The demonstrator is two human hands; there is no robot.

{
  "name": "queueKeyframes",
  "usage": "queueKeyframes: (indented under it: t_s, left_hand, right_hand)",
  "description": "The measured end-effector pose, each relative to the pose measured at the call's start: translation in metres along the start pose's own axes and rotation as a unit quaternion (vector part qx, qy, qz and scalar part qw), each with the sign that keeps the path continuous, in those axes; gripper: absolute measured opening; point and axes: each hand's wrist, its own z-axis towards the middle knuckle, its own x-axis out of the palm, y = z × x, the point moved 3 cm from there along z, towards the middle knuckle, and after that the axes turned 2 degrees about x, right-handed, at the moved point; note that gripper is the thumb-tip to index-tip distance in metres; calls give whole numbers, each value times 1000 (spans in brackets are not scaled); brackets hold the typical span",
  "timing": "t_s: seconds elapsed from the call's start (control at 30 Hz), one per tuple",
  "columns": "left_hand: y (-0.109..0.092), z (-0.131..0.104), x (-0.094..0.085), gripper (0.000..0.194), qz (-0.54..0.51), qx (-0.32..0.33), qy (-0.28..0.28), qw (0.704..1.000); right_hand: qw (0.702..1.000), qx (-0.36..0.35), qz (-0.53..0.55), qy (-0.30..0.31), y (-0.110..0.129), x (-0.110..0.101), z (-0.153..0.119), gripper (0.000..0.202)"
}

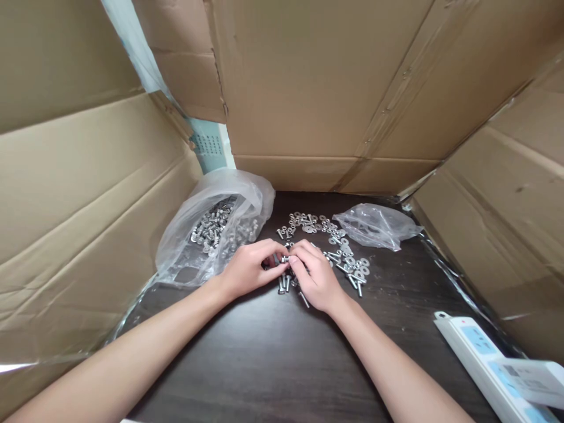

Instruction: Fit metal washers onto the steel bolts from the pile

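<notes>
A small metal bolt [285, 259] is pinched between the fingertips of both hands, a little above the table. My left hand [251, 267] closes on it from the left, thumb and forefinger meeting near one end. From the right, my right hand [314, 275] grips the other end with thumb and fingers. Whether a washer or nut sits on this bolt is too small to tell. Right under the hands lie several loose bolts [288, 284], partly covered by the fingers. Flat washers [363, 271] and more bolts [359, 289] spread in a curve behind and right of my right hand.
A clear plastic bag [253, 183] full of bolts stands open behind my left hand. Another crumpled clear bag [379, 228] lies at the back right. Cardboard walls [326, 82] enclose the dark table [264, 364]. A white power strip [473, 361] lies at the right front.
</notes>
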Motion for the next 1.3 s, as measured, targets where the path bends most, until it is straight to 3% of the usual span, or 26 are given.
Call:
queueKeyframes:
  t_s: [0.3, 0.9, 1.3]
  left_hand:
    - [2, -1, 1, 9, 2, -5, -5, 1000]
    - [0, 0, 0, 9, 0, -6, 0, 1000]
    - [2, -1, 1, 10, -1, -14, 3, 1000]
  right_hand:
    - [1000, 11, 10, 1, -1, -1, -1, 12]
    - [1000, 3, 4, 3, 0, 0, 0, 22]
    - [1000, 8, 8, -3, -1, 0, -1, 12]
